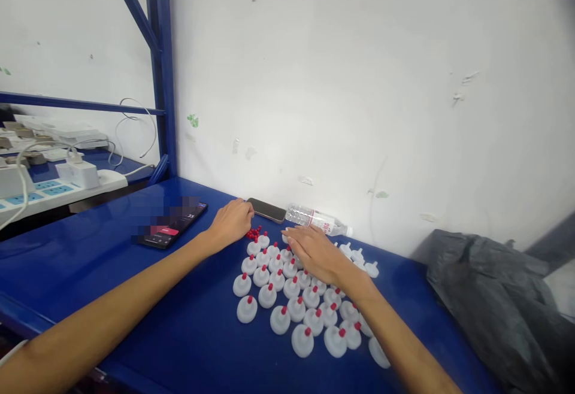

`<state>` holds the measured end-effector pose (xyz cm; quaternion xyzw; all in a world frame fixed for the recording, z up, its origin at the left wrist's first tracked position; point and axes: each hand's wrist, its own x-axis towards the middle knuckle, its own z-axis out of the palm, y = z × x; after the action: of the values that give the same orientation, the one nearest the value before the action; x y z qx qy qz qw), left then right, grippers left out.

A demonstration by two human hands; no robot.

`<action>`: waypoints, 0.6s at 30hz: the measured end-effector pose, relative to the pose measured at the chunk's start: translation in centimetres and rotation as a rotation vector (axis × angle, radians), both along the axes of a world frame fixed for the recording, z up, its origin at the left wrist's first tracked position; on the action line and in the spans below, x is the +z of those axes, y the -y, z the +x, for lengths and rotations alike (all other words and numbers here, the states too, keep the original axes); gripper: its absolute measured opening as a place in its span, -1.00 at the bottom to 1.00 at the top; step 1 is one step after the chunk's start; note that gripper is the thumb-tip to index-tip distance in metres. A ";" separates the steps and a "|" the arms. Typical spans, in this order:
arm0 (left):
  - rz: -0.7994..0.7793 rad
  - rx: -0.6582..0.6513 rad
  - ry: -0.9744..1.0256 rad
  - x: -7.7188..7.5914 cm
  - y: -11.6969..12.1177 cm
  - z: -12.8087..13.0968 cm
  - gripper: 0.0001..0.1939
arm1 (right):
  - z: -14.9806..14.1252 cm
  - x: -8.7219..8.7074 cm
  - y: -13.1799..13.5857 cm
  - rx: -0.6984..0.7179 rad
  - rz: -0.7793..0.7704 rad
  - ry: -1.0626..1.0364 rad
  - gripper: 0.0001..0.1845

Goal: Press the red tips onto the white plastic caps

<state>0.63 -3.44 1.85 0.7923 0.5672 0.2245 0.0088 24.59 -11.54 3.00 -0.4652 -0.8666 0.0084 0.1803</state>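
Note:
My left hand (232, 220) is bent over a small pile of red tip caps (254, 233), its fingers closed together and pointing down. Whatever sits between those fingertips is hidden. My right hand (314, 250) reaches over the rows of white nozzle caps, its fingertips at a white nozzle cap (284, 238) that is mostly covered by the fingers. Spread below both hands are many round white nozzle caps with red tips (280, 320). Several plain white nozzle caps (358, 255) without red tips lie to the right of my right hand.
A dark phone (267, 209) and a clear plastic bottle (318, 219) lie along the wall. Another phone (173, 225), screen lit, rests left on the blue table (193, 334). A black plastic bag (485, 298) stands at the right. A power strip (108, 182) is at the left.

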 end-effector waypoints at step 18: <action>-0.161 0.002 -0.067 0.2 0.4 0.2 -0.79 | 0.4 0.2 0.2 0.004 -0.058 0.036 -0.53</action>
<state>0.84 -3.85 2.01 0.7956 0.5841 0.1514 0.0533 24.99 -11.69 3.24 -0.4687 -0.8700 0.0253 0.1510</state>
